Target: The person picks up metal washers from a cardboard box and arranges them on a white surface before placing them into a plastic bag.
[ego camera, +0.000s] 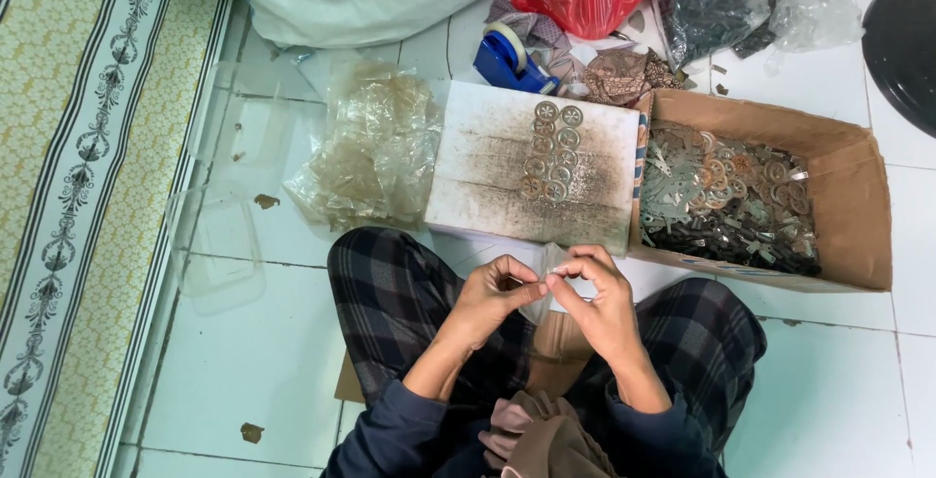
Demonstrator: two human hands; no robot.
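Both hands pinch a small clear plastic sleeve over the lap

The left hand (490, 295) and right hand (597, 295) meet fingertip to fingertip above the checked trousers, each closed narrowly on the edge of a small, thin transparent plastic sleeve (542, 281); whether a piece is already inside it is too small to tell. The film looks nearly weightless, limp and slippery, so it probably handles best pinched at its open rim with thumb and forefinger rather than mid-sheet. Ahead lie a white stained board (487, 161) carrying rows of round, spoked metal ornaments (552, 151), a brown cardboard box (858, 215) of similar flat metal pieces, and a heap of crumpled clear bags (375, 146). The ornaments look light, stiff and thin, best taken by their edges.
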